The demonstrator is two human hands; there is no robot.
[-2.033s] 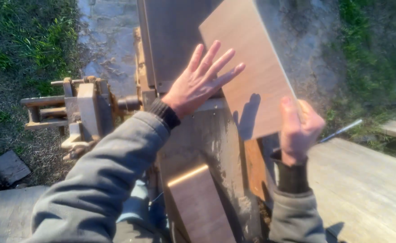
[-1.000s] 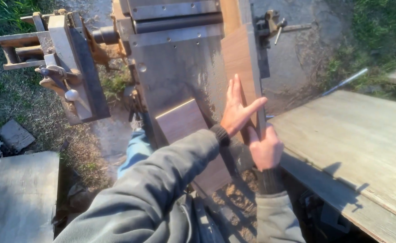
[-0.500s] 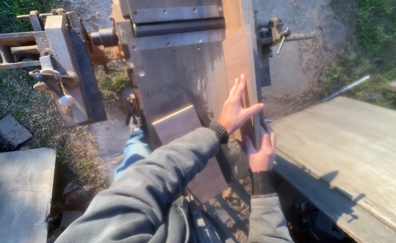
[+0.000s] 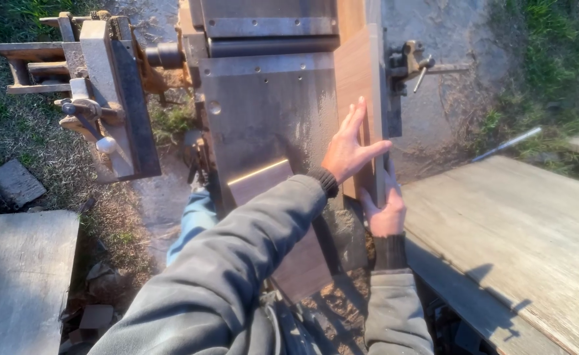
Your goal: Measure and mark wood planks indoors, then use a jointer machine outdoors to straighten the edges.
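While the metal machine table (image 4: 269, 112) stands as it did half a second ago, the wooden board (image 4: 355, 85) has slid further up it, on edge against the right-hand fence (progress, I'd judge). Left hand (image 4: 350, 148) presses its face, fingers spread flat; right hand (image 4: 385, 207) grips its near end.

Grey heavy-fabric jacket sleeves on both arms, dark ribbed knit cuffs at wrists, left hand (image 4: 348, 152) and right hand (image 4: 386, 212) bare, no gloves; blue jeans leg below
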